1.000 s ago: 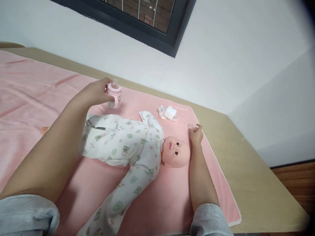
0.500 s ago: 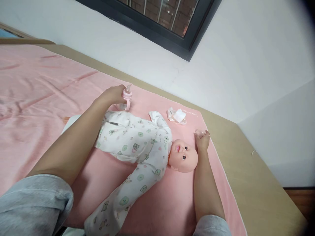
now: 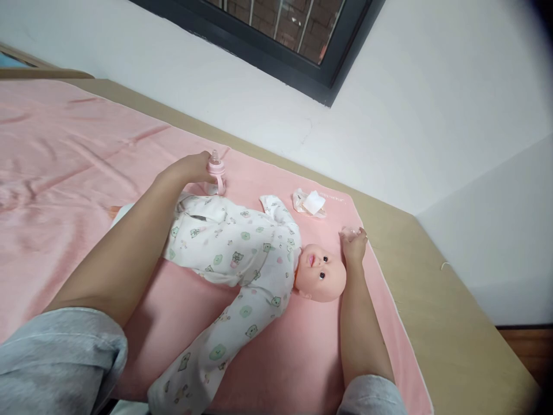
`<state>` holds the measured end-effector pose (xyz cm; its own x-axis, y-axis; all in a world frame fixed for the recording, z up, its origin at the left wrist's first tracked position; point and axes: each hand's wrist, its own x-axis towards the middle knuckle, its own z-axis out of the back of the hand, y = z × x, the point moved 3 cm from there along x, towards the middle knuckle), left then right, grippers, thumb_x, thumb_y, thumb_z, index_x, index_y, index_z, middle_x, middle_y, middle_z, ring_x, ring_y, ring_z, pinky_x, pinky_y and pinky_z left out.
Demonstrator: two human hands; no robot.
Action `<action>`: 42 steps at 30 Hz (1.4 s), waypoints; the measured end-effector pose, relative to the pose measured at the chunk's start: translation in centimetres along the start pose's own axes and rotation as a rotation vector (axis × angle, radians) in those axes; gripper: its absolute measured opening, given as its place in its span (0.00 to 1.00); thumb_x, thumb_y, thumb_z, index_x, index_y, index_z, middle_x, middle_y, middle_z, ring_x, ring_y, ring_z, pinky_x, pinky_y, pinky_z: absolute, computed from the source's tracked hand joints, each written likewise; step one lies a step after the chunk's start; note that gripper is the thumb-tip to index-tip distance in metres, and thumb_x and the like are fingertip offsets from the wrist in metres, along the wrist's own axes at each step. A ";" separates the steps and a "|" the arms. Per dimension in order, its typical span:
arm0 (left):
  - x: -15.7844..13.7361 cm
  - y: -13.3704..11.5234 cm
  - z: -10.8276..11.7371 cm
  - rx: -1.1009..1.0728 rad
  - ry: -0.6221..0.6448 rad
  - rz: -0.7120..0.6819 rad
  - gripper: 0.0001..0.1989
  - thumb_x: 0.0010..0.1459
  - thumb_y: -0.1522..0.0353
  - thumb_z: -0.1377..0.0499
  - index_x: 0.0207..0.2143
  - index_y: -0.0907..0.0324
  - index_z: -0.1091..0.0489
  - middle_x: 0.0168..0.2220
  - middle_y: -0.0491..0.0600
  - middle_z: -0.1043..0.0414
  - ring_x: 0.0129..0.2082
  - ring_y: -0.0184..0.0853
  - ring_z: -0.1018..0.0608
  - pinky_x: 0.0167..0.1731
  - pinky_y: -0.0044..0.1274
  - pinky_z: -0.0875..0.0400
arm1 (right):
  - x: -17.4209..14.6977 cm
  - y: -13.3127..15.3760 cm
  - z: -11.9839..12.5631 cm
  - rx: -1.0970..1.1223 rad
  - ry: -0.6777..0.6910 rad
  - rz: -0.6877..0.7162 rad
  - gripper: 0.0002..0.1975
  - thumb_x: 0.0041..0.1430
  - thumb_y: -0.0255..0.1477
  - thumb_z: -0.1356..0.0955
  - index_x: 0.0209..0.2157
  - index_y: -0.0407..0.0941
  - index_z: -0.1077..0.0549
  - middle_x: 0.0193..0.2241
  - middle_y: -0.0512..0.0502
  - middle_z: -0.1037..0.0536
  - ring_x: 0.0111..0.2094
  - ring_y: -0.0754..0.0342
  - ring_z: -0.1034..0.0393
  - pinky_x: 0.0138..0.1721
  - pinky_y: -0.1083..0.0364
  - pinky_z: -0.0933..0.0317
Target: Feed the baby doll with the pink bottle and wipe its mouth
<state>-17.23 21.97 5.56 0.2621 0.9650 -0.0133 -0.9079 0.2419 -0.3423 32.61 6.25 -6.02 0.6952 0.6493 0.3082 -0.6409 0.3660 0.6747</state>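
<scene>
At ten o'clock my left hand [image 3: 195, 169] grips a baby bottle [image 3: 216, 167], probably light and stiff; I'd favour its pink handle [image 3: 222, 184]. At three, my right hand [image 3: 355, 249] clasps a clear cap [image 3: 350, 231].

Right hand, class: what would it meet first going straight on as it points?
Probably the wall, past the edge of the blanket; the clear piece in the right hand leads. Depth is unclear.

Soft light, faint shadows on pink blanket [image 3: 285, 357], darkened right corners
</scene>
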 end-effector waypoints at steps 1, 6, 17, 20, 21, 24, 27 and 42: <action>-0.1 0.0 0.1 -0.002 0.003 0.004 0.35 0.56 0.57 0.39 0.58 0.69 0.42 0.55 0.61 0.31 0.46 0.43 0.27 0.43 0.28 0.32 | 0.0 0.0 0.0 0.004 -0.001 -0.001 0.43 0.50 0.39 0.30 0.63 0.35 0.45 0.60 0.23 0.38 0.59 0.35 0.38 0.60 0.41 0.43; -0.7 -0.3 0.8 0.026 0.020 0.068 0.41 0.54 0.56 0.37 0.63 0.67 0.45 0.58 0.62 0.32 0.50 0.48 0.26 0.46 0.34 0.31 | -0.1 0.1 0.0 0.030 -0.009 0.004 0.42 0.51 0.38 0.31 0.63 0.33 0.45 0.60 0.22 0.39 0.60 0.36 0.39 0.61 0.42 0.44; -9.0 -7.5 6.0 0.139 -0.453 -0.105 0.49 0.56 0.42 0.49 0.70 0.61 0.53 0.65 0.63 0.45 0.61 0.61 0.36 0.54 0.43 0.38 | 0.2 0.9 -0.4 0.025 -0.153 0.077 0.32 0.61 0.39 0.40 0.59 0.31 0.40 0.57 0.21 0.35 0.61 0.36 0.42 0.63 0.38 0.51; -12.0 -11.5 5.4 0.114 -0.550 -0.321 0.39 0.61 0.45 0.53 0.68 0.56 0.47 0.63 0.57 0.40 0.60 0.57 0.34 0.56 0.40 0.39 | 0.0 2.0 0.2 0.040 -0.249 0.176 0.28 0.64 0.39 0.43 0.57 0.34 0.37 0.56 0.26 0.32 0.60 0.39 0.41 0.63 0.41 0.51; -12.3 -12.8 4.8 0.104 -0.533 -0.379 0.36 0.62 0.47 0.52 0.66 0.55 0.44 0.62 0.54 0.38 0.58 0.55 0.32 0.55 0.39 0.37 | -0.2 2.4 0.3 0.054 -0.273 0.212 0.26 0.64 0.38 0.44 0.55 0.36 0.35 0.55 0.28 0.31 0.59 0.41 0.41 0.63 0.42 0.51; -11.6 -16.6 2.8 0.040 -0.377 -0.539 0.28 0.62 0.53 0.50 0.60 0.53 0.36 0.58 0.48 0.31 0.54 0.47 0.26 0.50 0.33 0.33 | -0.6 3.5 0.5 0.112 -0.271 0.314 0.23 0.66 0.38 0.47 0.50 0.40 0.31 0.51 0.34 0.28 0.55 0.45 0.38 0.60 0.46 0.47; -9.1 -19.6 0.6 -0.074 -0.149 -0.622 0.24 0.62 0.55 0.48 0.55 0.54 0.30 0.54 0.48 0.27 0.49 0.42 0.23 0.47 0.28 0.32 | -1.0 4.4 0.0 0.149 -0.176 0.363 0.22 0.67 0.37 0.48 0.45 0.43 0.29 0.46 0.37 0.25 0.49 0.47 0.35 0.55 0.49 0.43; -2.2 -28.7 -10.5 -0.258 0.848 -0.641 0.21 0.55 0.53 0.35 0.46 0.55 0.22 0.43 0.52 0.22 0.46 0.45 0.23 0.46 0.35 0.26 | -3.5 8.9 -3.2 -0.106 0.434 0.489 0.11 0.64 0.34 0.39 0.41 0.44 0.29 0.31 0.47 0.27 0.31 0.54 0.39 0.34 0.55 0.47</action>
<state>11.65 11.83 5.53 0.8915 0.2598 -0.3711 -0.4525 0.5502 -0.7019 23.40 9.33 -3.25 0.1363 0.9588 0.2492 -0.8933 0.0102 0.4493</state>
